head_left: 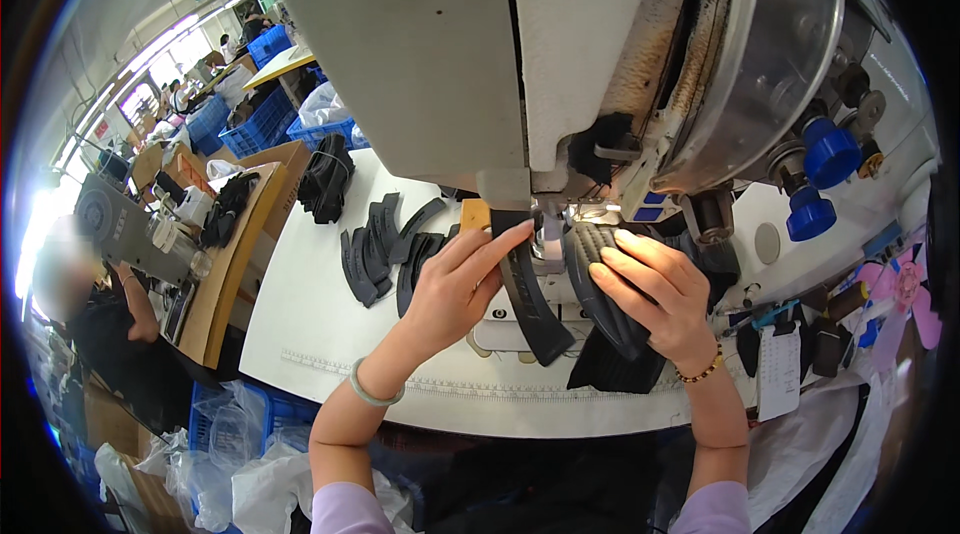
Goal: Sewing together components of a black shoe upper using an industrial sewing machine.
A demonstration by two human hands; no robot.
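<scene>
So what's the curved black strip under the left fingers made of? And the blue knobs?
The curved black strip looks like matte fabric or a soft synthetic; its surface is dull, so I can't be sure which. The blue knobs are probably smooth plastic, judging by their even, bright colour.

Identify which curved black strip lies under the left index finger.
The strip between the left hand and right hand: the left index finger rests on its upper end. The other strips lie farther left.
</scene>
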